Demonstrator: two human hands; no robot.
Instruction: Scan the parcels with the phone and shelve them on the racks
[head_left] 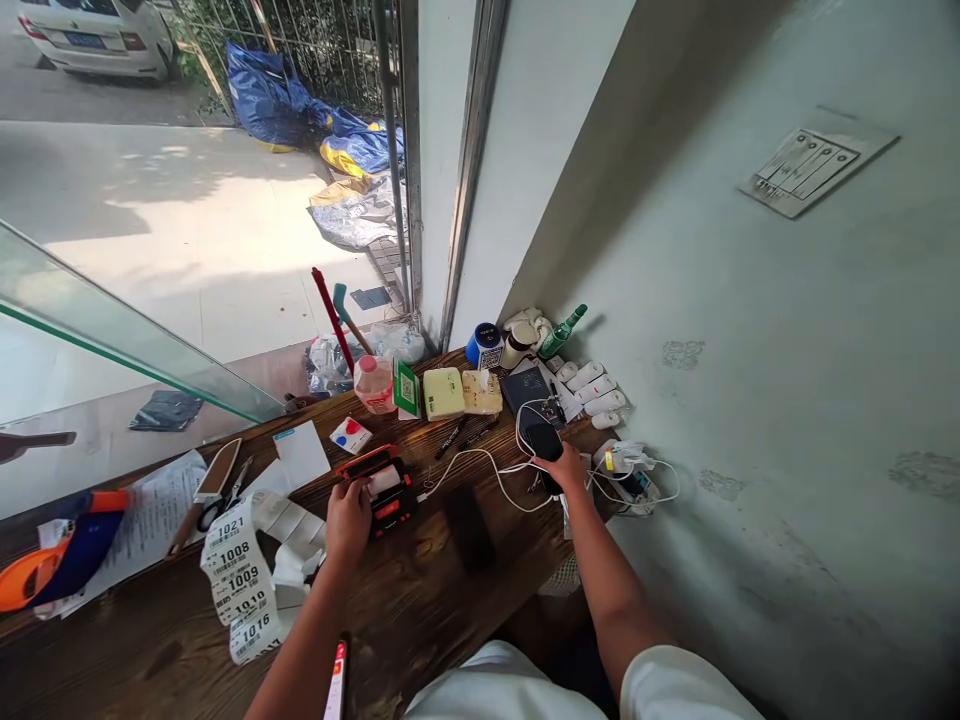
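Observation:
My left hand (349, 518) is closed at the left side of a small black-and-orange label printer (396, 515). The printer's lid stands up, and a white paper roll (385, 481) sits inside it. Some of my left fingertips are hidden. On the right, my right hand (568, 470) is wrapped round a dark, rounded, phone-sized device (541, 438). A white cable (491, 455) loops beside it and runs to the printer. Left of my left arm lies a curled strip of printed number labels (244, 575).
A dark flat phone-like object (469, 528) lies mid-table. Along the back stand a pink-capped bottle (373, 385), a green QR-code stand (406, 388) and tissue packs (444, 393). White rolls (589, 378) line the wall. Scissors (225, 500) and an orange-blue tape dispenser (71, 555) lie left.

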